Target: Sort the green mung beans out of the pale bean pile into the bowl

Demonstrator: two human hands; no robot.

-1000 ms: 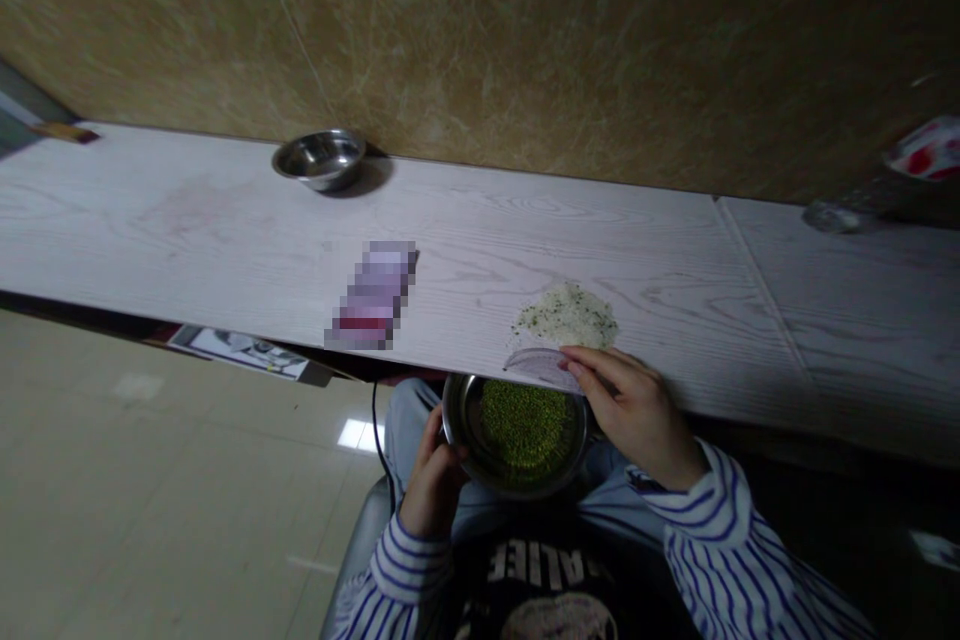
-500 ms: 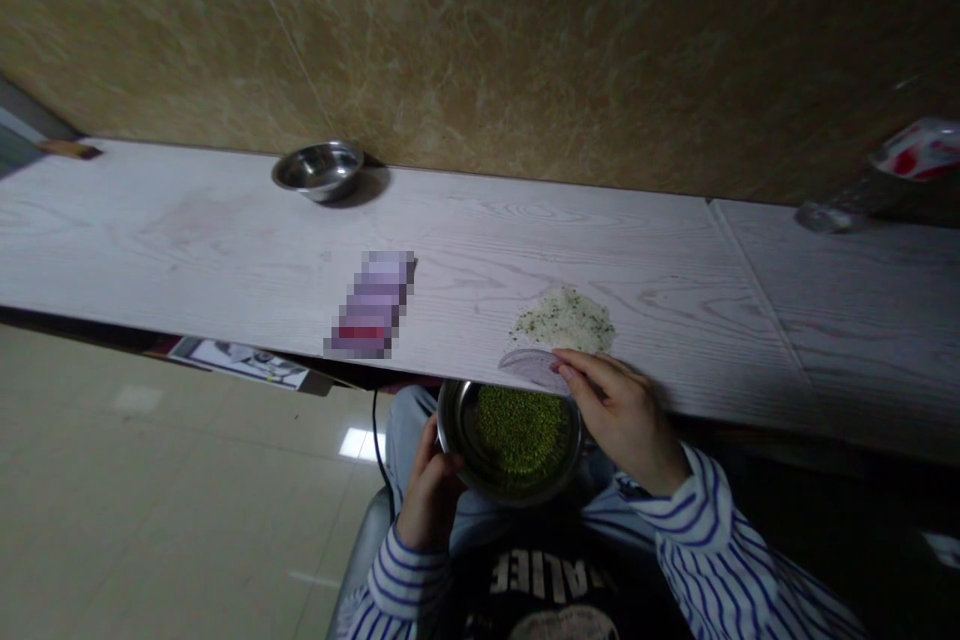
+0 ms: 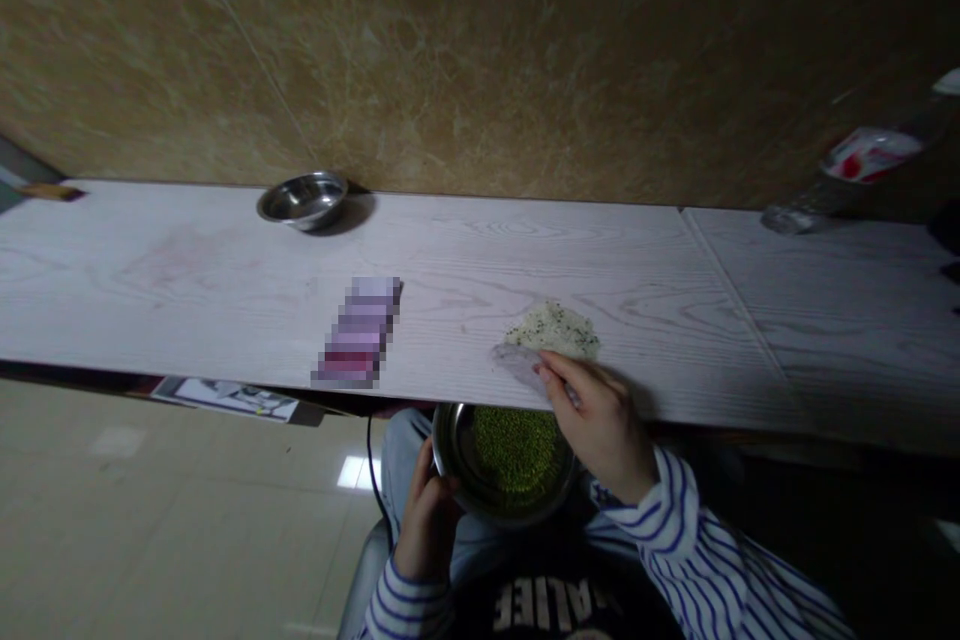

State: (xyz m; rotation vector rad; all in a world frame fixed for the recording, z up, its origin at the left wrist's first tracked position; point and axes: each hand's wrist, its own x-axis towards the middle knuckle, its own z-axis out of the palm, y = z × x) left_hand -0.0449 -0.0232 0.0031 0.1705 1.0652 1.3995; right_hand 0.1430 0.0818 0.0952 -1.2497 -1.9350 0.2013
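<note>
Brown marbled wall panel (image 3: 480,50), behind a long white wood-grain table (image 3: 465,240). Deep round stainless-steel bowl (image 3: 459,435), below the table's front edge, clamped at its rim by the left hand (image 3: 429,510), apparently to steady it. Clear plastic bottle with red-and-white label (image 3: 874,155), right rear. Shallow silver metal bowl (image 3: 300,210), near the wall. Loose heap of pale grains flecked green (image 3: 555,328), on the table. Thin translucent sheet (image 3: 514,360), at the heap's near side, pinched in the right hand (image 3: 604,420), presumably for fine control. Small round green beans (image 3: 517,450), inside the deep bowl.
</note>
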